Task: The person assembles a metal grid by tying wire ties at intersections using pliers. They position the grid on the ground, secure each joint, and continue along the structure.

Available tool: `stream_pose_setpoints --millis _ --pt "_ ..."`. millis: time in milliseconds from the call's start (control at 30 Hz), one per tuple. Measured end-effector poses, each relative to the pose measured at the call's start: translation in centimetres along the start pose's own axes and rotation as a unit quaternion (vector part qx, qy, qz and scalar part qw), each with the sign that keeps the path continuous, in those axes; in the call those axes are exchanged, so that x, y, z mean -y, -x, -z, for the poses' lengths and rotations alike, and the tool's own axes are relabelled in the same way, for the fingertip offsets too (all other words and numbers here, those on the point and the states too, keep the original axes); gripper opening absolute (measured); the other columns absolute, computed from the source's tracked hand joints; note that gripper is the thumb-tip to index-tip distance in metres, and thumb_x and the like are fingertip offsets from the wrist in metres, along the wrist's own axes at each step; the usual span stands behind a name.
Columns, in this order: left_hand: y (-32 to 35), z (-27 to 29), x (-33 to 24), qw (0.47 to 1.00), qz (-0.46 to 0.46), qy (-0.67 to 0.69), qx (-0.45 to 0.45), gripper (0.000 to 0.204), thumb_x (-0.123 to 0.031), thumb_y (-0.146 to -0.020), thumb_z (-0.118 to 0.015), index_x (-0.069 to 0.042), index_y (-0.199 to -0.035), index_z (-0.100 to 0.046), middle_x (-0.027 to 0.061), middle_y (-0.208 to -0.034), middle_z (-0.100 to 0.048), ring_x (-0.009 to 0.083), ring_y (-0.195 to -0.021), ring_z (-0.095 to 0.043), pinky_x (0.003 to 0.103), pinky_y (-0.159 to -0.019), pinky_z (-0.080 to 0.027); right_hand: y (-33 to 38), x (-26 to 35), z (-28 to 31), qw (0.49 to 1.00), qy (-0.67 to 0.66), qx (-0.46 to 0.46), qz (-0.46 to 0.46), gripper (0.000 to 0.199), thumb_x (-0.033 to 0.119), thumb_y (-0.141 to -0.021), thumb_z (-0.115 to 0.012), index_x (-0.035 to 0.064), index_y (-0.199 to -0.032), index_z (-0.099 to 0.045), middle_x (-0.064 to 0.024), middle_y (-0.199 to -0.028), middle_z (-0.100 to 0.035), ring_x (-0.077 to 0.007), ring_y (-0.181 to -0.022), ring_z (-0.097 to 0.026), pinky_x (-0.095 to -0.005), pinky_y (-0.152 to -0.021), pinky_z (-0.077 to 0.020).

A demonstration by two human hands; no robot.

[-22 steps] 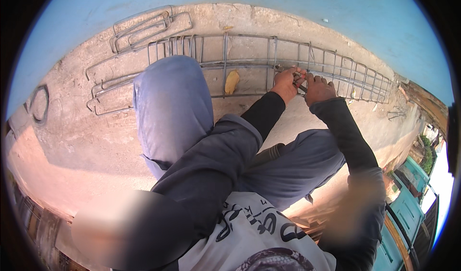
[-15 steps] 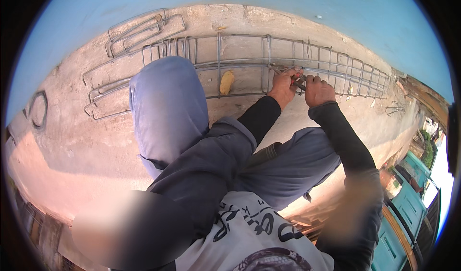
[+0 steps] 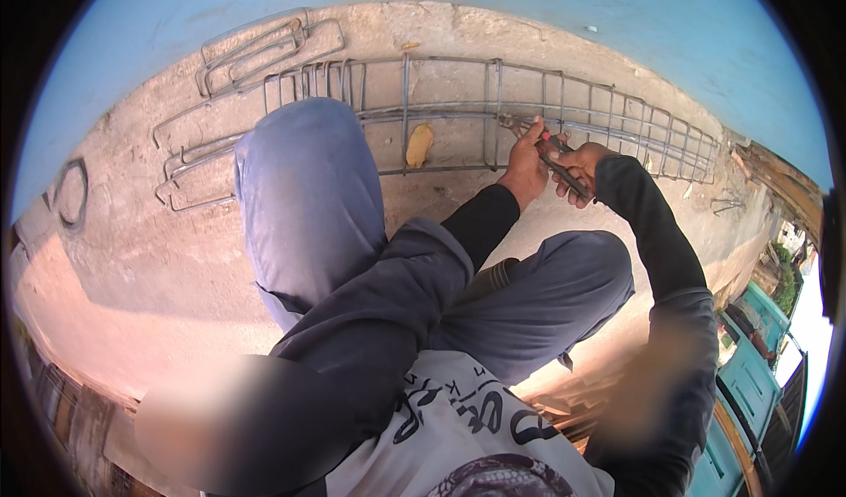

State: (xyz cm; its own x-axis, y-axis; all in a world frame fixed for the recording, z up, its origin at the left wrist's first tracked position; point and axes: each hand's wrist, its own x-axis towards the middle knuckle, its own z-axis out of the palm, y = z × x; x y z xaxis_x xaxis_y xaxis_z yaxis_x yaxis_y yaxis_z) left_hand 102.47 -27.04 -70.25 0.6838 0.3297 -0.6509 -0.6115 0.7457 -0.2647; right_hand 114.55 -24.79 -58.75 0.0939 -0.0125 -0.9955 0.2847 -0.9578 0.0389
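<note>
A long steel rebar cage, made of bars and rectangular stirrups, lies across the concrete in front of me. At its middle near side, my right hand is closed around the dark handles of pliers, which slant down to the right. Red shows near the tool's upper end. My left hand is closed beside that end, its thumb pointing up toward the cage. What lies inside its fingers is hidden. Thin dark pieces stick out left of the left fingertips, against the cage bars; they are too small to name.
Loose bent stirrups lie beyond the cage's left end. A yellowish leaf-like piece rests inside the cage. A dark ring lies far left, and wire scraps lie at right. My raised left knee covers part of the cage.
My right hand has turned, its wrist and forearm swinging up and outward to the right. The pliers' handles now show, pointing down-right. My left hand has tilted slightly, thumb raised.
</note>
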Motion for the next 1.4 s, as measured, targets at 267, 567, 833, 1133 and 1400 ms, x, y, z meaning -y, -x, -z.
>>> stream_pose_setpoints --millis 267,567,833,1133,1400 --pt "-0.3 -3.0 -1.3 0.994 -0.031 -0.017 -0.100 0.034 -0.041 -0.101 -0.056 -0.008 -0.097 -0.056 0.0095 -0.093 -0.069 0.0175 -0.084 -0.064 0.026 -0.073 -0.048 2.7 -0.8 -4.2 0.457 0.652 -0.510 0.328 0.040 0.027 -0.085 -0.064 0.0023 -0.116 -0.060 -0.0144 -0.095 -0.068 -0.0336 -0.083 -0.065 -0.0416 -0.072 -0.0520" --pt "1.7 -1.4 -5.3 0.961 0.074 -0.261 -0.051 0.059 -0.061 -0.097 -0.046 -0.006 -0.115 -0.057 0.0107 -0.113 -0.063 0.0251 -0.118 -0.055 0.043 -0.102 -0.039 1.5 3.0 -2.1 0.711 0.585 -0.352 0.166 0.028 0.026 -0.087 -0.064 0.0009 -0.098 -0.069 -0.0175 -0.084 -0.071 -0.0341 -0.079 -0.070 -0.0438 -0.069 -0.0545" --pt "0.2 1.3 -3.0 0.946 0.203 -0.243 0.070 0.079 -0.073 -0.090 -0.050 -0.003 -0.128 -0.048 0.0129 -0.123 -0.060 0.0281 -0.122 -0.053 0.043 -0.110 -0.033 -0.2 -2.4 1.9 0.993 0.106 -0.040 0.003 0.041 0.044 -0.084 -0.076 0.0044 -0.090 -0.069 -0.0036 -0.070 -0.064 -0.0149 -0.053 -0.057 -0.0306 -0.047 -0.0428" --pt "-0.8 -0.1 -4.1 0.987 0.100 -0.130 -0.006 0.066 -0.058 -0.092 -0.062 -0.001 -0.123 -0.051 0.0133 -0.110 -0.063 0.0251 -0.106 -0.064 0.036 -0.090 -0.055 1.4 -3.1 -3.5 0.357 0.684 -0.550 0.322 0.044 0.029 -0.090 -0.059 0.0004 -0.123 -0.059 -0.0098 -0.098 -0.067 -0.0279 -0.086 -0.065 -0.0417 -0.071 -0.0489" --pt "1.5 -3.1 -6.2 0.811 0.000 -0.578 -0.090 0.065 -0.049 -0.094 -0.061 0.001 -0.134 -0.052 0.0215 -0.121 -0.062 0.0299 -0.108 -0.064 0.042 -0.088 -0.054 -1.2 -0.8 -2.9 0.503 0.666 -0.484 0.264 0.037 0.033 -0.091 -0.056 0.0004 -0.104 -0.069 -0.0099 -0.081 -0.066 -0.0244 -0.069 -0.065 -0.0393 -0.057 -0.0484"
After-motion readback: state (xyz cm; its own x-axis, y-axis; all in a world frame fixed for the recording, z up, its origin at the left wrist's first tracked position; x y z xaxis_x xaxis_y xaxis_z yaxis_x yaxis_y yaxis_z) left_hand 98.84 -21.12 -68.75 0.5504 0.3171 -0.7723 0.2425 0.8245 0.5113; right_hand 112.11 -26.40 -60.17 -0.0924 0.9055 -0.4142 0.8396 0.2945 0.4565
